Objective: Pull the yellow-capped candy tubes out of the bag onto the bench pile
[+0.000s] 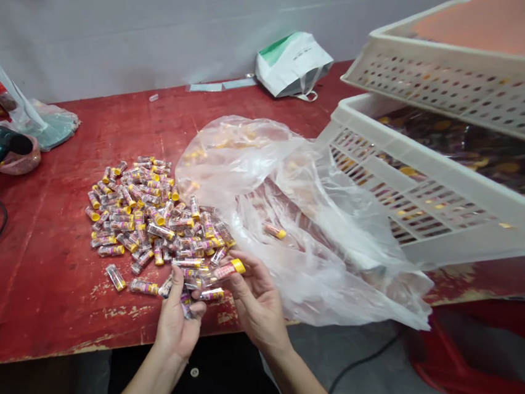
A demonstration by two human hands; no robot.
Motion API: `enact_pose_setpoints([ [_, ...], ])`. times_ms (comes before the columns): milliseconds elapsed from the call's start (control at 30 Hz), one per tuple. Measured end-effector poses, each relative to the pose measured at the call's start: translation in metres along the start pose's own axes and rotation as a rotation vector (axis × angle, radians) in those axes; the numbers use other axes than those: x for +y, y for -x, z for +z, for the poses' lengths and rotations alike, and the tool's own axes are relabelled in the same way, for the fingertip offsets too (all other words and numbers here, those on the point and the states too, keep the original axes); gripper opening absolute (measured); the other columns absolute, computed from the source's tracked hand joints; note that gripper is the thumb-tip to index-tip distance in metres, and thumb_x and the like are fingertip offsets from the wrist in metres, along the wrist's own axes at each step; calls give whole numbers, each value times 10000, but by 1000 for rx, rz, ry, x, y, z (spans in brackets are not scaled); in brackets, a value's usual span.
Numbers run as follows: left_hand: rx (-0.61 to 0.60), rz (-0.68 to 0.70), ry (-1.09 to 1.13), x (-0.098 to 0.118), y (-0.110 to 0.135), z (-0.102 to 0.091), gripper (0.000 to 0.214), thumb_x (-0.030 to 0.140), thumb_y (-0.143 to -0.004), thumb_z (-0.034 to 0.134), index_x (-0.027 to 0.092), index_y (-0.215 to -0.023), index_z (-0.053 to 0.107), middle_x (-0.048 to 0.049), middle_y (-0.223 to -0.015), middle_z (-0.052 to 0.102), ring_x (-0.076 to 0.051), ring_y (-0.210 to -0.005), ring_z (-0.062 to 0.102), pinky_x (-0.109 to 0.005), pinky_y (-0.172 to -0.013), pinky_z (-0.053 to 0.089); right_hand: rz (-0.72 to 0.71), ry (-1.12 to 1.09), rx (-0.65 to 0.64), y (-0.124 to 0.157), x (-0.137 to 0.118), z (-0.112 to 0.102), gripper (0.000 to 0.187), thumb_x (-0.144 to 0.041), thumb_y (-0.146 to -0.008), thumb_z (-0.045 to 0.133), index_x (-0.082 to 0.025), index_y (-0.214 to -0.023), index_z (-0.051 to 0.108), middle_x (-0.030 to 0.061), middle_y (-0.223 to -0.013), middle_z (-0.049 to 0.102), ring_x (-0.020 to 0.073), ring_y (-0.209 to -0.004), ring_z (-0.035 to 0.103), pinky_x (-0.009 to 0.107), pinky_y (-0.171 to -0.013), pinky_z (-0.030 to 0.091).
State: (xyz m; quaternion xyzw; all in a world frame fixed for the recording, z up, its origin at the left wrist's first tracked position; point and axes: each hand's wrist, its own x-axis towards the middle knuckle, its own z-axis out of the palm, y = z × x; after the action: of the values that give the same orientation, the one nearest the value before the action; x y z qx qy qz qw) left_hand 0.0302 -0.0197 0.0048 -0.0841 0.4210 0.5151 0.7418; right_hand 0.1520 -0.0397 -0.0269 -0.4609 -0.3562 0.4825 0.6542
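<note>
Nothing legible; labels on small tubes (pixel 143 287) too blurred.

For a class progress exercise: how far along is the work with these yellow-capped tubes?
Done: a heap of tubes lies on the red table. In hand: the right hand holds one tube, the left hand more tubes. Left: a tube lies in the clear plastic bag.

A pale grey wall (pixel 135 36) runs behind a long workbench (pixel 44 292); its red paint is worn and chipped along the front edge, showing bare wood; a white-and-green carrier bag (pixel 293 64) leans against the wall on the bench; below lies a grey concrete floor (pixel 363 379) crossed by a black cable (pixel 364 360); a red plastic stool (pixel 449 358) stands at lower right; the light is soft and even.
</note>
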Motion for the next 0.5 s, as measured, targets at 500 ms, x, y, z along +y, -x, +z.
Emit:
enact_pose_setpoints([
  [500, -6, 358, -316, -4, 5, -3, 483, 422, -521, 907, 138, -827, 663, -3, -744, 630, -84, -564, 515, -174, -388, 368, -321, 422, -367, 10, -13, -22, 467, -112, -922, 566, -325, -1335, 610, 61, -1310, 670, 245, -1243, 608, 440, -1046, 506],
])
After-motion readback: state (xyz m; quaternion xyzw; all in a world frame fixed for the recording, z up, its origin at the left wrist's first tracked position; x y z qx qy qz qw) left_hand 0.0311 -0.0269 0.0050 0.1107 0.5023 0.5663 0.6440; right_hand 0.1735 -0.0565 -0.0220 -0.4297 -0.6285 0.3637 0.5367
